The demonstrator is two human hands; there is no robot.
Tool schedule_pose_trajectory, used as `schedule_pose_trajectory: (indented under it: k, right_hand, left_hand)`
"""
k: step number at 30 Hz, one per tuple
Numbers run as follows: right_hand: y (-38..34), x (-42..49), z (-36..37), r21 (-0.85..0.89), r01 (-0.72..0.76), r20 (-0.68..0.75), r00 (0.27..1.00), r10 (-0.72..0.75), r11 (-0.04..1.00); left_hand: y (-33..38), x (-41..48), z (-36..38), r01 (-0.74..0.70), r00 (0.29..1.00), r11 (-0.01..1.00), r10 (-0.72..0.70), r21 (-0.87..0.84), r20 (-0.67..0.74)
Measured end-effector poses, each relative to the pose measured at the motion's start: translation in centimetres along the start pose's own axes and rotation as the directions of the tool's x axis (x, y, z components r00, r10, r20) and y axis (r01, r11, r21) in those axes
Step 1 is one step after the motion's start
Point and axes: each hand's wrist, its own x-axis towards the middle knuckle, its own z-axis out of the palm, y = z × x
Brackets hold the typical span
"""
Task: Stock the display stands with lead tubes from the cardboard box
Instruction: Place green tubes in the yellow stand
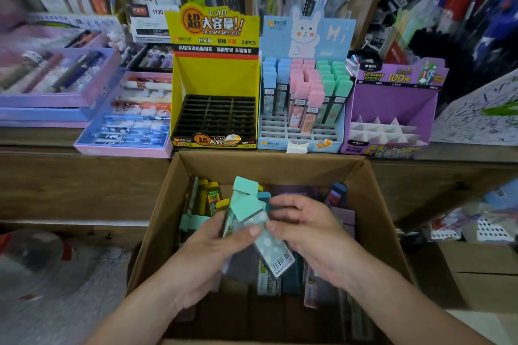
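Pen trays: boxed pens fill the shelf at far left, just beside the stands.
Yellow stand: its black slots sit bare, and its front lip meets the far rim of the box.
Cardboard box: open on the near side of the shelf, with more lead tubes heaped loose inside.
Left hand: curled around a small fan of mint tubes above the box, thumb pressed across their fronts.
Handling: the tubes look light, stiff and smooth, so probably slippery when bunched. The flat long sides below the cap look the safest hold, since a cap may pull off.
Blue stand: its back rows hold blue, pink and mint tubes, and the front grid rows are open.
Right hand: pinches the lowest, flowered tube of the fan between thumb and curled fingers.
Purple stand: only white dividers show inside, and it stands just beside the blue one.
Room to move: the tall backboards close off the rear, so open slots are best reached from above and the front. The filled mint column stands close by and could be knocked.
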Motion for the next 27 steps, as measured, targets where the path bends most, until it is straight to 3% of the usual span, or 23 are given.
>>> schedule_pose_trajectory:
  k: [7,12,15,21,27]
  right_hand:
    - [-3.3,0.6,0.4,-0.128,0.078,0.049,0.996,-0.072,0.989]
    - [-6.1,1.7,1.3,-0.097,0.145,0.172,0.977,-0.127,0.985]
    - [-8.0,2.8,2.3,-0.092,0.244,0.168,0.959,-0.226,0.965]
    - [-12.7,5.2,5.1,-0.376,0.476,0.076,0.871,-0.486,0.795]
    - [-17.0,9.0,7.3,-0.473,0.538,0.017,0.797,-0.603,0.698]
  left_hand:
    - [1.3,0.0,-1.4,-0.181,0.983,0.981,0.177,-0.073,-0.052]
    - [3.3,-0.6,-3.5,-0.284,0.946,0.959,0.275,-0.028,-0.172]
    - [4.8,-0.9,-4.4,-0.329,0.921,0.944,0.328,0.031,-0.211]
    - [7.1,-0.5,-5.5,-0.425,0.828,0.879,0.474,0.219,-0.298]
    - [6.7,0.9,-6.1,-0.443,0.780,0.875,0.483,0.195,-0.397]
